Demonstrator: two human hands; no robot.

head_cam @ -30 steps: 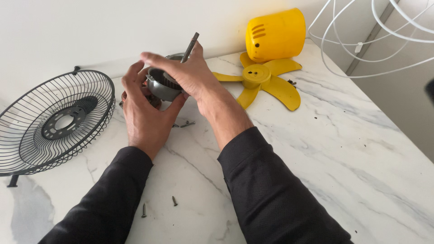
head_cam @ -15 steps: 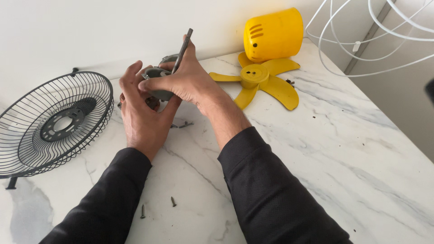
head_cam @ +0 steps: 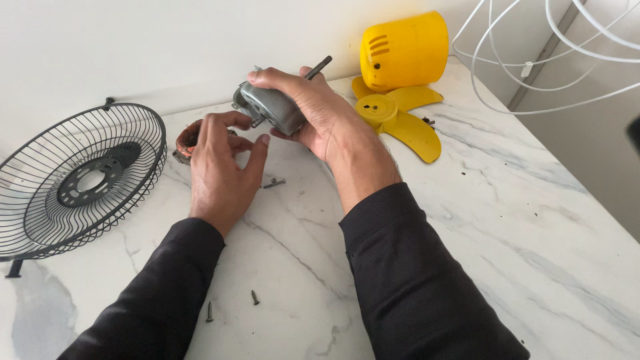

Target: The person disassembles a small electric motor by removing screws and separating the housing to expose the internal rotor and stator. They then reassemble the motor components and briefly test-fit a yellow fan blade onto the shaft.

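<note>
My right hand (head_cam: 327, 123) grips a grey metal motor cover (head_cam: 272, 107) lifted above the marble table, and a dark screwdriver shaft (head_cam: 318, 67) sticks up past its fingers. My left hand (head_cam: 223, 170) rests on the table beside a round motor stator with copper windings (head_cam: 188, 138), its fingers touching that part. A loose screw (head_cam: 273, 182) lies on the table between the two hands.
A black wire fan guard (head_cam: 80, 180) lies at the left. A yellow fan housing (head_cam: 405, 50) and yellow blade (head_cam: 400, 113) sit at the back. A white wire guard (head_cam: 553, 60) leans at the right. Two small screws (head_cam: 230, 305) lie near my sleeves on the marble table (head_cam: 480, 220).
My right hand has lifted the grey cover off the stator and tilted it up and right. My left hand has dropped lower onto the table beside the exposed copper windings.
</note>
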